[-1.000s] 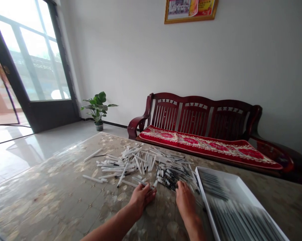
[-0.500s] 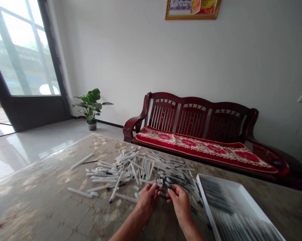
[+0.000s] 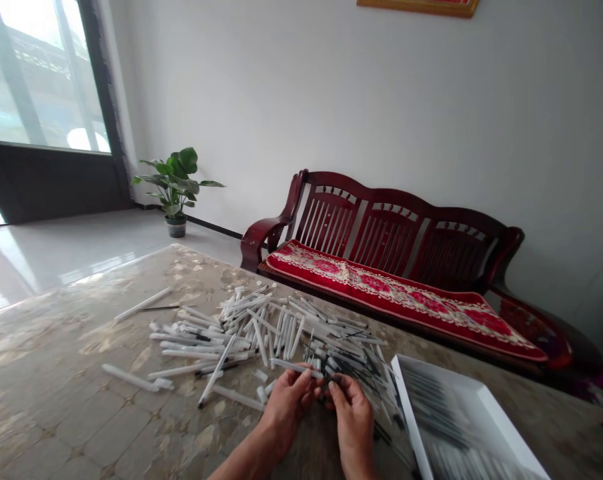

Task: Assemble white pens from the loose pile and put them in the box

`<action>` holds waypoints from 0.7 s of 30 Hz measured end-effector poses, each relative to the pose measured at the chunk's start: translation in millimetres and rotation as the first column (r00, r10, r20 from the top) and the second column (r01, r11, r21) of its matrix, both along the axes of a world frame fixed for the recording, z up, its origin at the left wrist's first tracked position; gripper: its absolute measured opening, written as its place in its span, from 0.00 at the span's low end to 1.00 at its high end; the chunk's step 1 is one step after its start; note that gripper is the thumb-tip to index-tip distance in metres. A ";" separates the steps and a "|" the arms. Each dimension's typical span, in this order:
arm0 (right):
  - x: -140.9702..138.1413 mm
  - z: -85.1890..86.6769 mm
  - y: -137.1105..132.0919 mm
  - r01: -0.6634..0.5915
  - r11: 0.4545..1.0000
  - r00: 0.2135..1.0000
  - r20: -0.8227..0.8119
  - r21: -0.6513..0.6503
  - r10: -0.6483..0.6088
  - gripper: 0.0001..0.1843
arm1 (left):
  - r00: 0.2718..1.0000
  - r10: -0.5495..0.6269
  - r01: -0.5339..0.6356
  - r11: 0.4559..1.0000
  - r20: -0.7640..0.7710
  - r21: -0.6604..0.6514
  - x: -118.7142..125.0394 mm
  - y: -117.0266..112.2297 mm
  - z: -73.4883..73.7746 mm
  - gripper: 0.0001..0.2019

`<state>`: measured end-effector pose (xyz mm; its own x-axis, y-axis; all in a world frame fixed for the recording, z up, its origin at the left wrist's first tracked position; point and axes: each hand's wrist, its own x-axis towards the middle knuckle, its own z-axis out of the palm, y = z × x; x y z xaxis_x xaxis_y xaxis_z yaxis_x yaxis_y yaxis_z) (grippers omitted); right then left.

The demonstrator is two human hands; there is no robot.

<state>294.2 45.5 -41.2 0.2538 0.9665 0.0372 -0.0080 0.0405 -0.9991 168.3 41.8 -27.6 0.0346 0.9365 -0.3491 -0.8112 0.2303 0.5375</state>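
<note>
l hand (image 3: pixel 286 413) holds white pen barrel (image 3: pixel 295 367) sideways, end twd r hand (image 3: pixel 351 417)

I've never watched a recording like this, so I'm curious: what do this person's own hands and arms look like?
The left hand and the right hand are bare, with no gloves. No watch or bracelet shows at the wrists, and no sleeve comes into view.

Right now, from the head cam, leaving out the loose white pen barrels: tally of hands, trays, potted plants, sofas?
Hands: 2 (left hand, right hand)
Trays: 1 (white tray)
Potted plants: 1 (potted plant)
Sofas: 1 (wooden sofa)
Total: 5
</note>
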 end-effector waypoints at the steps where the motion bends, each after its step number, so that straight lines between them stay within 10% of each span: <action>1: -0.2 -1.3 0.7 -0.004 1.000 1.000 -0.002 -0.001 0.004 0.19 | 1.000 -0.003 0.003 1.000 -0.002 0.012 0.1 -0.2 -0.1 0.14; 21: -2.5 -0.4 2.4 0.029 0.998 0.996 0.079 0.055 -0.033 0.19 | 0.997 0.037 -0.034 0.999 -0.067 0.036 3.5 0.7 -2.4 0.15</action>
<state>291.7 48.0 -41.6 0.2775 0.9544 0.1099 0.0739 0.0929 -0.9929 171.8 42.5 -30.1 -0.0215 0.9482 -0.3170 -0.7800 0.1825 0.5985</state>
